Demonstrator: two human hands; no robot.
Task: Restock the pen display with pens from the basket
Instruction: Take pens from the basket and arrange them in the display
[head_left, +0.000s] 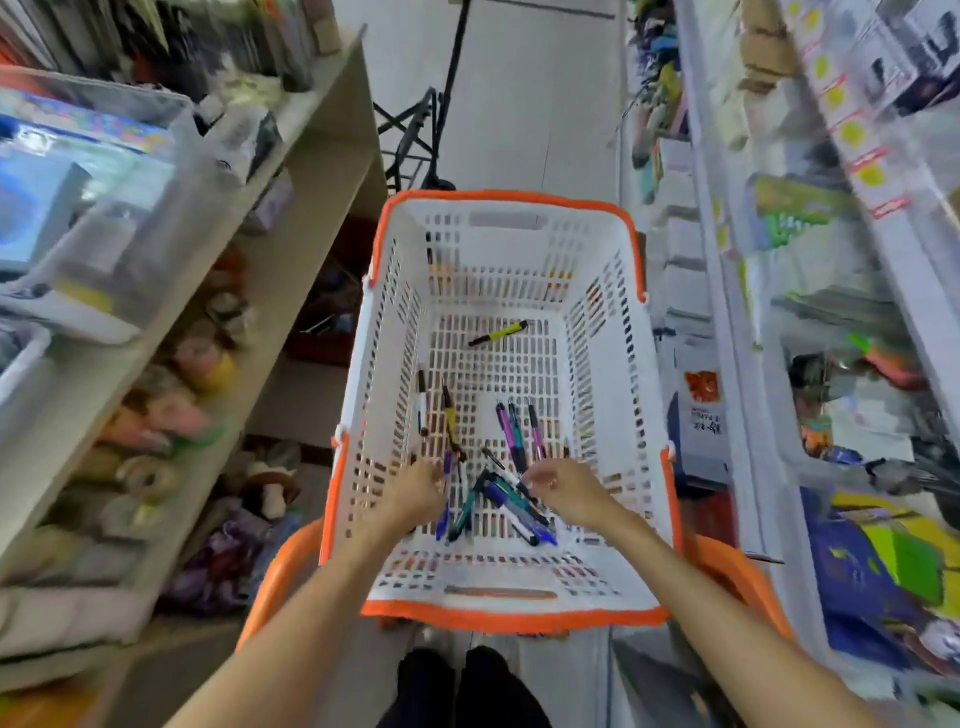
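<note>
A white slotted basket (597, 332) with an orange rim stands on the floor in front of me. Several pens lie on its bottom: a yellow one (497, 333) alone at the far end, purple ones (511, 431) in the middle, a heap of blue and green ones (511, 512) at the near end. Both hands reach down into the basket. My left hand (415, 493) has its fingers curled at a blue-purple pen (444, 512) by the left wall. My right hand (563, 491) hovers over the heap with curled fingers; whether it holds a pen is unclear.
Beige shelves (291, 171) with tape rolls and boxes run along the left. White shelving (737, 364) with packaged stationery lines the right. A black folding stand (415, 135) stands beyond the basket. Orange basket handles (737, 577) hang at both sides near my arms.
</note>
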